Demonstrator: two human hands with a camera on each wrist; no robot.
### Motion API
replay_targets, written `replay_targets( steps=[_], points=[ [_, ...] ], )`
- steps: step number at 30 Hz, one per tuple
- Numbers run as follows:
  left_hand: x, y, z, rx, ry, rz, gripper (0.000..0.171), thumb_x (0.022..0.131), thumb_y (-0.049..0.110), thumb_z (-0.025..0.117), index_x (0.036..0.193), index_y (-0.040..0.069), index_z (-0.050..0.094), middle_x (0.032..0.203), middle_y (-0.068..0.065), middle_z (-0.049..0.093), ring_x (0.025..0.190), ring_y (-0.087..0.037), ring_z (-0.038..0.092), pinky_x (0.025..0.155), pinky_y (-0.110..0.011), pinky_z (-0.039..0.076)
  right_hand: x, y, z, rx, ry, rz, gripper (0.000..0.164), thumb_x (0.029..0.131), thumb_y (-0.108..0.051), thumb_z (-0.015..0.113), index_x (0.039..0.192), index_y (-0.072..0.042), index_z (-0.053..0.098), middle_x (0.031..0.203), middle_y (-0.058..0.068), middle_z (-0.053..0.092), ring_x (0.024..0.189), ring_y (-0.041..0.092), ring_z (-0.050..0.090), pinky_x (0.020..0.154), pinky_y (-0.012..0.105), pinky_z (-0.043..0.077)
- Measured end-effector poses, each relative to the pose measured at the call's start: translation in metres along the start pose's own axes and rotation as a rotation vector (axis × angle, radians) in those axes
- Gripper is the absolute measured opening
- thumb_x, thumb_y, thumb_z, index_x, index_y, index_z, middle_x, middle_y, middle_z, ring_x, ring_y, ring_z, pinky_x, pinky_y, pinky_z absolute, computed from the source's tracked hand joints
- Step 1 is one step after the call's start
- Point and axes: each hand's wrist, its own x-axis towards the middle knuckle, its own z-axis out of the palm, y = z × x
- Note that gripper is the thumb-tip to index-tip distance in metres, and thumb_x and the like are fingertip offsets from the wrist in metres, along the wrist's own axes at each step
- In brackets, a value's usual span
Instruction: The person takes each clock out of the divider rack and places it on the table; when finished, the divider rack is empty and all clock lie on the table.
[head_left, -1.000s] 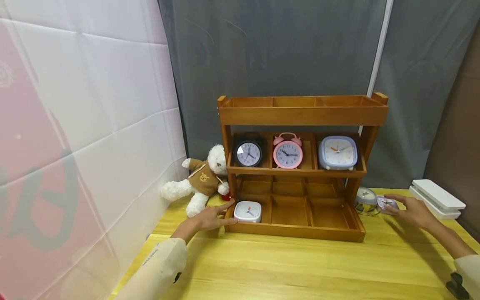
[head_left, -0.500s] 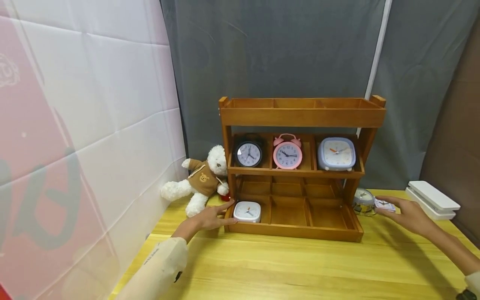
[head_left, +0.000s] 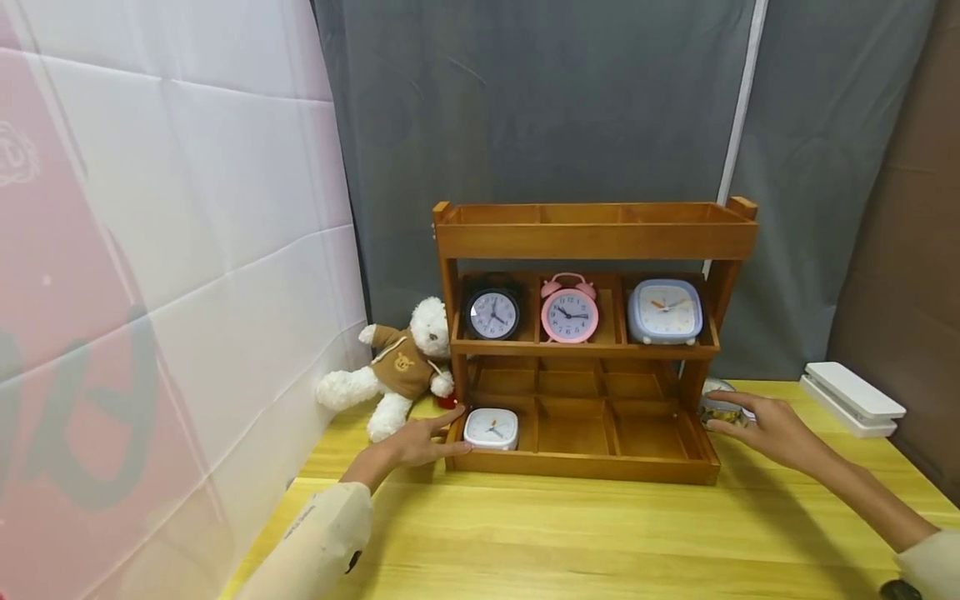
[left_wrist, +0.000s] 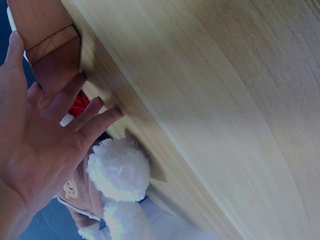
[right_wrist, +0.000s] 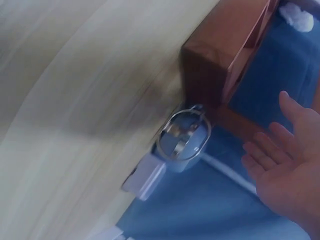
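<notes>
My left hand (head_left: 405, 443) rests at the lower left corner of the wooden shelf (head_left: 592, 468), fingers spread in the left wrist view. Just beside its fingertips, a white square alarm clock (head_left: 491, 429) sits in the bottom left compartment. My right hand (head_left: 780, 433) hovers by a round alarm clock (right_wrist: 184, 135) right of the shelf, apart from it in the right wrist view, fingers loosely extended and holding nothing. A small lavender clock (right_wrist: 145, 176) stands against the round one, mostly hidden behind my fingers in the head view.
The middle tier bears a black clock (head_left: 492, 314), a pink twin-bell clock (head_left: 570, 315) and a blue clock (head_left: 666, 312). A white teddy bear (head_left: 405, 362) in a brown hoodie leans at the shelf's left. A white box-like object (head_left: 855, 396) lies far right.
My right hand has moved left, from the small lavender clock towards the round clock. The left hand keeps its place at the shelf corner. The head view has shifted slightly.
</notes>
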Motion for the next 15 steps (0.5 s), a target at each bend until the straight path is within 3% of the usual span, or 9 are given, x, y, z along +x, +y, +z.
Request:
replay_targets(
  steps=[1,4,6,8,11,13,15],
  points=[
    [0.001,0.0,0.0,0.006,0.002,0.003,0.084,0.095,0.06,0.068,0.164,0.024,0.035,0.147,-0.023,0.057,0.135,-0.04,0.055,0.115,-0.055,0.041,0.001,-0.004,0.001,0.011,-0.005,0.002,0.045,0.09,-0.018,0.082,0.128,0.002,0.07,0.114,0.028,0.072,0.047,-0.003,0.021,0.049,0.024,0.033],
    [0.002,0.0,0.001,0.019,0.003,0.005,0.084,0.095,0.061,0.067,0.164,0.025,0.035,0.146,-0.023,0.058,0.136,-0.042,0.054,0.115,-0.056,0.04,0.005,-0.013,0.005,0.006,-0.025,-0.002,0.047,0.091,-0.02,0.082,0.131,0.001,0.069,0.118,0.027,0.071,0.049,0.001,0.031,0.055,0.026,0.039],
    [0.002,0.0,0.0,0.018,0.0,0.002,0.083,0.096,0.06,0.067,0.164,0.026,0.035,0.146,-0.022,0.058,0.136,-0.042,0.054,0.115,-0.056,0.04,0.008,-0.02,0.008,0.012,-0.035,-0.006,0.048,0.091,-0.021,0.082,0.132,0.0,0.069,0.121,0.027,0.071,0.057,0.01,0.054,0.062,0.032,0.05],
    [0.001,0.0,0.0,0.011,-0.003,-0.004,0.083,0.096,0.06,0.067,0.164,0.026,0.034,0.146,-0.022,0.059,0.135,-0.041,0.055,0.115,-0.056,0.04,0.012,-0.026,0.012,0.012,-0.044,-0.016,0.048,0.092,-0.022,0.082,0.132,0.0,0.068,0.123,0.026,0.07,0.073,0.021,0.066,0.069,0.037,0.054],
    [0.0,0.0,0.0,0.003,-0.006,-0.01,0.084,0.096,0.06,0.067,0.164,0.025,0.034,0.146,-0.022,0.058,0.135,-0.041,0.055,0.115,-0.056,0.04,0.018,-0.035,0.019,0.041,-0.056,-0.039,0.048,0.092,-0.022,0.082,0.132,0.0,0.069,0.122,0.024,0.071,0.076,0.019,0.066,0.068,0.035,0.054],
    [0.0,0.0,0.0,-0.001,-0.006,-0.012,0.084,0.096,0.06,0.067,0.164,0.025,0.034,0.146,-0.022,0.058,0.135,-0.04,0.055,0.115,-0.056,0.04,0.023,-0.04,0.024,0.058,-0.065,-0.056,0.048,0.092,-0.021,0.082,0.132,0.0,0.068,0.121,0.023,0.072,0.061,0.007,0.05,0.064,0.029,0.047],
    [-0.001,0.0,0.0,-0.003,-0.008,-0.014,0.084,0.096,0.06,0.067,0.165,0.025,0.033,0.147,-0.022,0.058,0.135,-0.04,0.055,0.115,-0.056,0.04,0.027,-0.046,0.029,0.067,-0.072,-0.072,0.047,0.091,-0.021,0.082,0.132,0.0,0.069,0.121,0.022,0.072,0.057,0.002,0.04,0.062,0.027,0.045]
  ],
)
